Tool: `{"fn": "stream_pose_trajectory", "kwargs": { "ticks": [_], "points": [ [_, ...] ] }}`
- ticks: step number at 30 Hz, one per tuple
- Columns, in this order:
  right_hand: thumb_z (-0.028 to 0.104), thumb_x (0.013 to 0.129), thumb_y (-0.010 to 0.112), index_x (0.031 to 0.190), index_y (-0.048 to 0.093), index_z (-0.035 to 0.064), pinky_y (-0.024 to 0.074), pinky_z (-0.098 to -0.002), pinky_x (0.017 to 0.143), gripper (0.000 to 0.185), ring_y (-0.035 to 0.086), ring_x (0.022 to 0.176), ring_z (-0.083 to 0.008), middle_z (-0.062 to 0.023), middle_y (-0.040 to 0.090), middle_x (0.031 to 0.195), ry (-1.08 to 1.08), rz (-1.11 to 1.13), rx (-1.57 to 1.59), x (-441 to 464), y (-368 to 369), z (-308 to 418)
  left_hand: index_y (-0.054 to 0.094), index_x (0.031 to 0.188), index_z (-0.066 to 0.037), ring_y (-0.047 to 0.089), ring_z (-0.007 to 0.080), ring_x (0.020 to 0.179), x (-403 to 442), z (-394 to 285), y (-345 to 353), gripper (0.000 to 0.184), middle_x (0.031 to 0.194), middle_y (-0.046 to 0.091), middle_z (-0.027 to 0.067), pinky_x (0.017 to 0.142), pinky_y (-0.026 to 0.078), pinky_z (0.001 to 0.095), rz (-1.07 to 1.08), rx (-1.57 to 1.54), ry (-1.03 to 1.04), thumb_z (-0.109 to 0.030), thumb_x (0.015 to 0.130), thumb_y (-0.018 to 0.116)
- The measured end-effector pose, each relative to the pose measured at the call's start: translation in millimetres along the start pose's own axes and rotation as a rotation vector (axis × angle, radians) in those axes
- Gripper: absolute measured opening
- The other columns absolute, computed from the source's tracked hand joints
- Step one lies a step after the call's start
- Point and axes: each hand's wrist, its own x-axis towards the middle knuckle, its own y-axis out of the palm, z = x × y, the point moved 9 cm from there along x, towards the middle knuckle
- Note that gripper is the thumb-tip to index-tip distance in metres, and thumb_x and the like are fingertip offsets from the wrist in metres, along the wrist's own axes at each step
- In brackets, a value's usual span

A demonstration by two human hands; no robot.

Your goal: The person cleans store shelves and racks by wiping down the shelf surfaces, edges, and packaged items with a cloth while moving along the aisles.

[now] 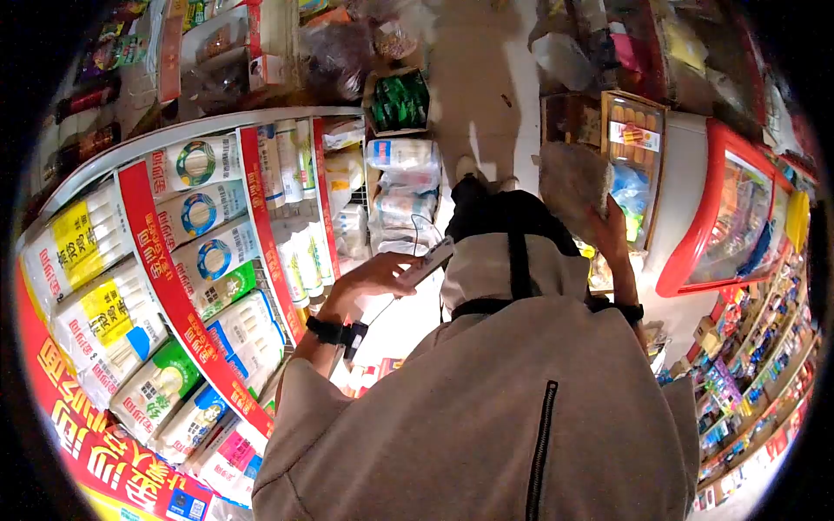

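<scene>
Look, close by the noodle rack, the left hand has its fingers wrapped around a slim white thing. Farther out from the rack, the right hand is at the edge of a grey-brown thing; I can't tell how tight that hold is. Across from the rack stands a red-edged freezer.

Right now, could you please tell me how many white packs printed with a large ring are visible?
3, between two red shelf strips: top pack, second pack, third pack; others may be hidden behind.
</scene>
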Motion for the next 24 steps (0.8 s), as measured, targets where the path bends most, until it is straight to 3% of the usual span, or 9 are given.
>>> {"fn": "stream_pose_trajectory", "kwargs": {
  "ticks": [2, 5, 6, 13, 17, 19, 21, 22, 24],
  "points": [
    [0.005, 0.093, 0.063, 0.131, 0.055, -0.0083, 0.0485, -0.0370, 0.099, 0.041, 0.063, 0.114, -0.0236, -0.0214, 0.066, 0.125, 0.006, 0.038, -0.172, 0, -7, -10, 0.060, 0.139, -0.011, 0.067, 0.0262, 0.102, 10, -29, -6, 0.069, 0.125, 0.068, 0.0105, 0.084, 0.058, 0.0386, 0.038, 0.122, -0.118, -0.020, 0.073, 0.081],
    [0.004, 0.093, 0.062, 0.130, 0.055, -0.0068, 0.0487, -0.0375, 0.100, 0.040, 0.064, 0.113, -0.0251, -0.0208, 0.067, 0.125, 0.045, 0.046, -0.125, -9, -15, 12, 0.059, 0.139, -0.009, 0.066, 0.0279, 0.105, 29, -47, -9, 0.070, 0.131, 0.066, 0.0120, 0.089, 0.055, 0.0384, 0.110, 0.222, 0.069, -0.020, 0.074, 0.083],
    [0.017, 0.091, 0.067, 0.127, 0.059, -0.0066, 0.0497, -0.0404, 0.096, 0.044, 0.066, 0.111, -0.0321, -0.0248, 0.069, 0.117, -0.002, 0.004, -0.169, -10, -22, 16, 0.059, 0.139, -0.007, 0.067, 0.0273, 0.105, 32, -56, -9, 0.071, 0.132, 0.065, 0.0122, 0.089, 0.055, 0.0390, 0.139, 0.288, 0.058, -0.023, 0.075, 0.084],
    [0.015, 0.089, 0.067, 0.127, 0.059, -0.0067, 0.0507, -0.0387, 0.093, 0.044, 0.067, 0.108, -0.0305, -0.0246, 0.069, 0.117, -0.036, -0.024, -0.156, -1, -67, -13, 0.054, 0.145, -0.012, 0.066, 0.0258, 0.100, 22, -102, 6, 0.074, 0.136, 0.063, 0.0098, 0.089, 0.054, 0.0397, 0.248, 0.306, -0.160, -0.023, 0.076, 0.080],
    [0.015, 0.092, 0.067, 0.126, 0.059, -0.0061, 0.0514, -0.0383, 0.092, 0.041, 0.068, 0.104, -0.0269, -0.0234, 0.070, 0.115, -0.073, -0.015, -0.175, 0, -83, -1, 0.058, 0.142, -0.016, 0.065, 0.0268, 0.100, 55, -118, 5, 0.074, 0.123, 0.069, 0.0111, 0.090, 0.053, 0.0395, 0.128, 0.429, 0.018, -0.029, 0.074, 0.085],
    [0.015, 0.093, 0.066, 0.127, 0.059, -0.0054, 0.0515, -0.0374, 0.093, 0.040, 0.068, 0.105, -0.0255, -0.0215, 0.071, 0.116, -0.093, -0.012, -0.179, 1, -92, -7, 0.059, 0.141, -0.016, 0.065, 0.0274, 0.101, 71, -131, 12, 0.075, 0.124, 0.069, 0.0131, 0.092, 0.052, 0.0396, 0.086, 0.351, -0.039, -0.034, 0.074, 0.087],
    [0.014, 0.093, 0.066, 0.128, 0.059, -0.0051, 0.0514, -0.0366, 0.093, 0.040, 0.068, 0.105, -0.0235, -0.0203, 0.071, 0.117, -0.043, -0.018, -0.150, -1, -98, -12, 0.061, 0.137, -0.012, 0.066, 0.0276, 0.099, 86, -156, 18, 0.071, 0.126, 0.068, 0.0140, 0.090, 0.053, 0.0394, 0.085, 0.367, -0.007, -0.036, 0.075, 0.086],
    [0.013, 0.093, 0.066, 0.129, 0.059, -0.0047, 0.0512, -0.0358, 0.093, 0.040, 0.067, 0.105, -0.0215, -0.0191, 0.071, 0.117, -0.002, -0.029, -0.120, 2, -101, -14, 0.061, 0.135, -0.007, 0.067, 0.0275, 0.098, 103, -158, 17, 0.069, 0.127, 0.066, 0.0173, 0.087, 0.054, 0.0380, -0.018, 0.497, 0.195, -0.033, 0.076, 0.086],
    [0.011, 0.093, 0.066, 0.129, 0.059, -0.0045, 0.0512, -0.0351, 0.092, 0.040, 0.066, 0.105, -0.0196, -0.0181, 0.071, 0.117, -0.020, -0.040, -0.086, 8, -101, -25, 0.057, 0.138, -0.005, 0.068, 0.0271, 0.098, 130, -143, 17, 0.074, 0.127, 0.065, 0.0197, 0.086, 0.055, 0.0373, -0.026, 0.354, 0.131, -0.031, 0.075, 0.087]
  ]
}}
